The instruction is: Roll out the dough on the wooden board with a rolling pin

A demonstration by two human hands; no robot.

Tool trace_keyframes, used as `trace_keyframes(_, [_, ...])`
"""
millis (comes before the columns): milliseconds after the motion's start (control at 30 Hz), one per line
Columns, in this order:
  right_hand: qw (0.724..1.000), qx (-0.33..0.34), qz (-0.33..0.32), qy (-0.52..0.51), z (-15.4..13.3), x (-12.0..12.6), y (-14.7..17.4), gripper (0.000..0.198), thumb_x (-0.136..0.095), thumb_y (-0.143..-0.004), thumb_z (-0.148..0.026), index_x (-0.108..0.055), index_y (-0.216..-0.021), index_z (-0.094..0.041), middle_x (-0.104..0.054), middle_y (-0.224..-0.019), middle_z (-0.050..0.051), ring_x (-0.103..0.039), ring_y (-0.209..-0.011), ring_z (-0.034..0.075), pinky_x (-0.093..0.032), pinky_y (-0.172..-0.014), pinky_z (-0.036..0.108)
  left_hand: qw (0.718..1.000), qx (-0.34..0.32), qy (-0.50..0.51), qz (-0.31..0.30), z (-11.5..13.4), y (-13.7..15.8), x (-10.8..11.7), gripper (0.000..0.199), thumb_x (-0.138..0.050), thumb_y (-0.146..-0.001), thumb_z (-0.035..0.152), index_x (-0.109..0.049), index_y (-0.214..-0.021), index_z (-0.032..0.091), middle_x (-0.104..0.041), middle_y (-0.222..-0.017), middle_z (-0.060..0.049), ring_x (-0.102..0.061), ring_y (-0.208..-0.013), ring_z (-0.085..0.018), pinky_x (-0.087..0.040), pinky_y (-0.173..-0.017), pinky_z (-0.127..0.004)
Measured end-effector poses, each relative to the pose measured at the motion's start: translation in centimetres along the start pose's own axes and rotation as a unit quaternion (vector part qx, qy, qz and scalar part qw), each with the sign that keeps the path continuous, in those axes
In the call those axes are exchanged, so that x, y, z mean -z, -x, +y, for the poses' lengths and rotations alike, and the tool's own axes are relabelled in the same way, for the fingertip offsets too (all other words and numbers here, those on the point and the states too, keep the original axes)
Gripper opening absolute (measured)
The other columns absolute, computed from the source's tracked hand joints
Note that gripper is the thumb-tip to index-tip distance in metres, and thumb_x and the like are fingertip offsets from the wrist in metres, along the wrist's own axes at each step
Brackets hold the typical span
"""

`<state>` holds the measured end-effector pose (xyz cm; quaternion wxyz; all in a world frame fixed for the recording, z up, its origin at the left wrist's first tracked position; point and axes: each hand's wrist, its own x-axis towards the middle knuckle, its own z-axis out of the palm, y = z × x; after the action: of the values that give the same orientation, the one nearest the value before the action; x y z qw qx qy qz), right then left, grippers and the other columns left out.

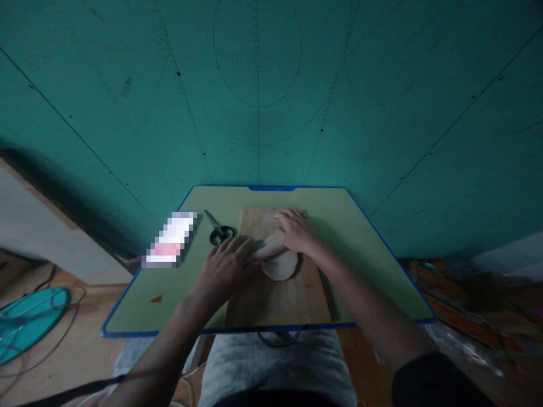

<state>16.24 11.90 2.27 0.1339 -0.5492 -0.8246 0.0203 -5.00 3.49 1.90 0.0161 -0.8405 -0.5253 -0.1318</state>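
Diagonally, a pale, smooth rolling pin (266,250) is laid over a flat, roundish piece of dough (283,269), its long axis slanting from near left to far right. Its near end is covered by the left hand (229,257), its far end by the right hand (297,230); how closed either is cannot be told. Both are supported by a grained wooden board (271,308) on the blue-edged table (365,271).

The left hand (227,263) curls palm-down below mid-frame; the right hand (297,230) sits slightly higher, rightward; both forearms (369,297) slant inward.
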Motion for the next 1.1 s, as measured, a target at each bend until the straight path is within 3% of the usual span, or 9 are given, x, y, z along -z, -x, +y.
trace_keyframes(200, [0.999,-0.026,-0.019,-0.014,-0.3,-0.4,-2.7,0.031,-0.051,-0.091,-0.028,-0.064,-0.118,-0.023,-0.065,-0.123,0.01,-0.058,-0.114,0.026,-0.042,-0.097,0.041,0.999,0.011,0.038,0.029,-1.5,-1.0,-1.4,0.043,-0.033,-0.104,0.045,-0.062,-0.124,0.021,-0.068,-0.12,-0.011,-0.059,-0.121,-0.026,-0.05,-0.101,-0.046])
trace_keyframes(300, [0.999,-0.028,-0.019,-0.011,-0.3,-0.4,-2.4,0.03,-0.051,-0.091,-0.028,-0.065,-0.117,-0.023,-0.066,-0.122,0.01,-0.059,-0.112,0.026,-0.043,-0.097,0.042,0.998,0.015,0.027,0.062,-1.3,-0.6,-2.0,0.043,-0.031,-0.104,0.04,-0.061,-0.126,0.017,-0.066,-0.124,-0.014,-0.053,-0.13,-0.03,-0.046,-0.106,-0.053])
trace_keyframes(567, [1.0,0.004,0.011,-0.002,0.3,0.0,1.0,0.037,-0.047,-0.09,-0.019,-0.065,-0.122,-0.018,-0.065,-0.124,0.011,-0.055,-0.118,0.025,-0.042,-0.1,0.04,0.997,-0.023,0.001,0.07,1.9,1.0,-1.6,0.039,-0.041,-0.101,0.036,-0.055,-0.13,0.015,-0.062,-0.132,-0.016,-0.049,-0.135,-0.032,-0.037,-0.114,-0.057])
trace_keyframes(800, [0.998,0.044,0.045,-0.014,1.2,0.0,3.8,0.037,-0.041,-0.094,-0.017,-0.066,-0.121,-0.017,-0.064,-0.128,0.012,-0.055,-0.119,0.024,-0.043,-0.105,0.041,0.997,-0.014,-0.002,0.082,4.1,2.4,-1.5,0.041,-0.052,-0.095,0.035,-0.051,-0.132,0.019,-0.058,-0.139,-0.019,-0.051,-0.134,-0.034,-0.05,-0.103,-0.051])
trace_keyframes(967, [0.994,0.062,0.077,-0.043,2.1,-0.1,7.0,0.043,-0.036,-0.1,-0.026,-0.059,-0.135,-0.017,-0.054,-0.144,0.015,-0.045,-0.137,0.027,-0.039,-0.113,0.049,0.995,-0.008,0.001,0.099,6.7,4.3,-1.3,0.056,-0.055,-0.09,0.029,-0.041,-0.143,0.014,-0.05,-0.147,-0.023,-0.047,-0.138,-0.036,-0.052,-0.102,-0.048])
trace_keyframes(1100, [0.991,0.073,0.089,-0.07,2.5,0.1,8.6,0.047,-0.033,-0.102,-0.03,-0.051,-0.144,-0.019,-0.052,-0.146,0.014,-0.042,-0.139,0.027,-0.038,-0.114,0.053,0.994,-0.042,0.001,0.102,7.4,5.1,-1.1,0.059,-0.056,-0.089,0.027,-0.041,-0.144,0.011,-0.053,-0.145,-0.023,-0.05,-0.136,-0.038,-0.051,-0.104,-0.051])
